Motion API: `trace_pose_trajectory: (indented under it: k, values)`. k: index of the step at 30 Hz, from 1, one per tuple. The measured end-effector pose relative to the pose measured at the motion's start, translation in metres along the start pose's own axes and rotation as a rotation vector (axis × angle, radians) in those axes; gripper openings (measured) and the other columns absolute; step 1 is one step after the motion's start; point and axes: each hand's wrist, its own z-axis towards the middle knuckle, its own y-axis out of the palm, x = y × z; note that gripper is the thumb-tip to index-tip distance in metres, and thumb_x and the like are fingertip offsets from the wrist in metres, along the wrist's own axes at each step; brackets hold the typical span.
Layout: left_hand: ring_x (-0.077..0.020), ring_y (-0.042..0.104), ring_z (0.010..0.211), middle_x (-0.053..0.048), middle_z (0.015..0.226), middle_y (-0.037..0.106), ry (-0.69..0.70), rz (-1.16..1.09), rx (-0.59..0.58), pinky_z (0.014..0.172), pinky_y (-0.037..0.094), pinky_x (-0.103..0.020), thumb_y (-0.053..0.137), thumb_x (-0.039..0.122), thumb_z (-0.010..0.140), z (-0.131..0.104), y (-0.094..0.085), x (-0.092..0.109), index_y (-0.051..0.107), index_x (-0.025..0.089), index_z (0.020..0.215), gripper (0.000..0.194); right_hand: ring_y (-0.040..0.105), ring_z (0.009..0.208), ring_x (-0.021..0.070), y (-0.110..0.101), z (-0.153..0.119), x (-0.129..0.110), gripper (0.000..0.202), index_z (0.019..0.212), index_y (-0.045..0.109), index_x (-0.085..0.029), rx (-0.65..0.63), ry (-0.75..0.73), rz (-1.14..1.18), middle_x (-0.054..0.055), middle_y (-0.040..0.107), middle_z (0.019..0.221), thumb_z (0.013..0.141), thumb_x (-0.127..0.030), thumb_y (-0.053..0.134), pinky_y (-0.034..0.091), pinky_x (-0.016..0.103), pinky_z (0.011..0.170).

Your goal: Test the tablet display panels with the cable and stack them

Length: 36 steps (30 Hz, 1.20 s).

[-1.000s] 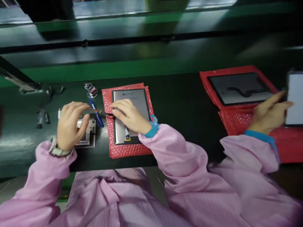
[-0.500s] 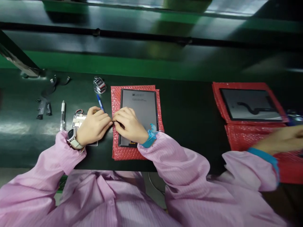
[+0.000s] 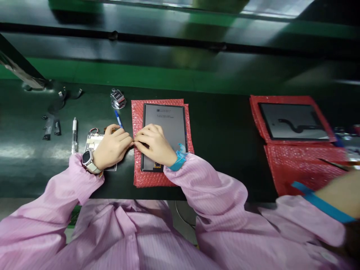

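Observation:
A grey display panel [image 3: 171,127] lies on red bubble wrap [image 3: 137,176] in front of me. My right hand [image 3: 154,144] rests over the panel's left side, its fingers pinched together. Its fingertips meet those of my left hand [image 3: 114,147] at the wrap's left edge. Whatever lies between the fingertips is too small to make out. Beneath my left hand is a small clear-framed circuit board [image 3: 92,141], partly covered. A blue pen [image 3: 118,118] lies just beyond my left hand.
A tally counter [image 3: 118,99], a white pen [image 3: 74,135] and black flex cables [image 3: 49,125] lie on the left. At the right, a co-worker's arm [image 3: 337,195] reaches over red wrap [image 3: 298,161] beside another panel [image 3: 298,123].
My fingertips stay together, with slight shifts of the fingers. The co-worker's hand at the right has moved nearer and right, and a thin dark tool now shows there. The view has shifted slightly.

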Motion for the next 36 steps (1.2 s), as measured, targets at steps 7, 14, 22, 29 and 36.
trace_pose_trajectory:
  k: [7, 14, 22, 29, 36]
  values:
    - [-0.0196, 0.053, 0.074, -0.002, 0.074, 0.061, 0.022, 0.001, 0.026, 0.093, 0.039, -0.041, 0.040, 0.020, 0.107, 0.001, 0.000, 0.000, 0.059, 0.016, 0.080, 0.033, 0.053, 0.105, 0.0213, -0.002, 0.000, 0.001, 0.021, 0.095, 0.074, -0.022, -0.039, 0.010, -0.032, 0.002, 0.074, 0.103, 0.102, -0.031, 0.056, 0.027, 0.042, 0.100]
    - [-0.0197, 0.053, 0.074, -0.002, 0.073, 0.060, 0.022, 0.009, 0.037, 0.093, 0.038, -0.042, 0.039, 0.020, 0.107, 0.001, 0.000, 0.001, 0.058, 0.016, 0.079, 0.034, 0.051, 0.106, 0.0211, -0.003, 0.000, 0.003, 0.023, 0.096, 0.075, -0.024, -0.055, 0.005, -0.050, 0.002, 0.074, 0.104, 0.103, -0.033, 0.054, 0.025, 0.042, 0.102]
    - [-0.0195, 0.053, 0.075, -0.002, 0.072, 0.061, -0.048, -0.027, -0.019, 0.093, 0.040, -0.042, 0.038, 0.022, 0.107, 0.000, -0.001, -0.002, 0.057, 0.018, 0.079, 0.034, 0.053, 0.106, 0.0216, -0.003, 0.001, 0.004, 0.022, 0.094, 0.072, -0.023, -0.049, 0.024, 0.022, 0.002, 0.074, 0.105, 0.102, -0.032, 0.053, 0.028, 0.043, 0.104]
    - [-0.0304, 0.051, 0.127, -0.015, 0.129, 0.060, -0.473, -0.023, 0.356, 0.116, 0.031, -0.053, 0.048, 0.028, 0.102, -0.003, -0.001, 0.002, 0.056, 0.017, 0.130, 0.031, 0.063, 0.102, 0.0199, -0.035, 0.002, 0.038, 0.036, 0.090, 0.066, -0.022, 0.212, 0.133, 0.358, 0.004, 0.072, 0.101, 0.103, -0.048, 0.045, 0.045, 0.039, 0.097]
    - [-0.0363, 0.028, 0.150, -0.015, 0.154, 0.038, -0.166, -0.144, 0.394, 0.125, 0.024, -0.058, 0.062, 0.036, 0.095, -0.002, 0.006, 0.021, 0.026, 0.025, 0.159, 0.075, 0.056, 0.108, 0.0299, -0.061, -0.010, 0.122, 0.022, 0.102, 0.062, -0.020, 0.579, 0.718, -0.158, 0.011, 0.066, 0.099, 0.089, -0.037, 0.059, 0.041, 0.052, 0.103]
